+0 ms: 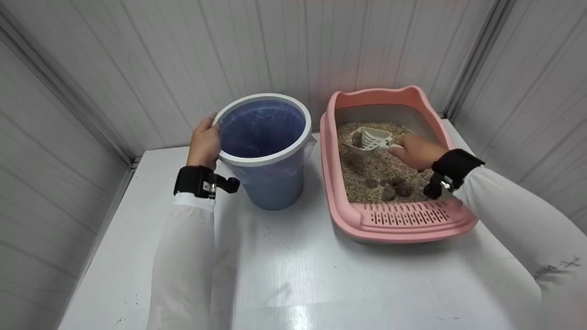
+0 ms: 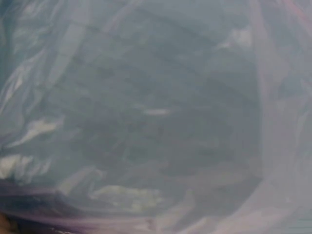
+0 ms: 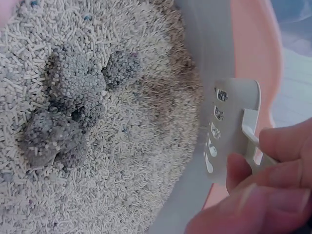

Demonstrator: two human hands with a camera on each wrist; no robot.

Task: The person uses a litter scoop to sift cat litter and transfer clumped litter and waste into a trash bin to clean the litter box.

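Left of the litter tray (image 1: 330, 151), the lined bin (image 1: 263, 158) is gripped at its rim by the left hand (image 1: 205, 142). Inside the tray, the scoop (image 1: 369, 140) is pinched by the right hand (image 1: 417, 151), its handle running tray-leftward; dark clumps (image 1: 394, 188) lie nearer the person.

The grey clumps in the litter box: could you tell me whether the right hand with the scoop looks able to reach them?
Probably yes: the clumps lie uncovered beside the right hand holding the scoop.
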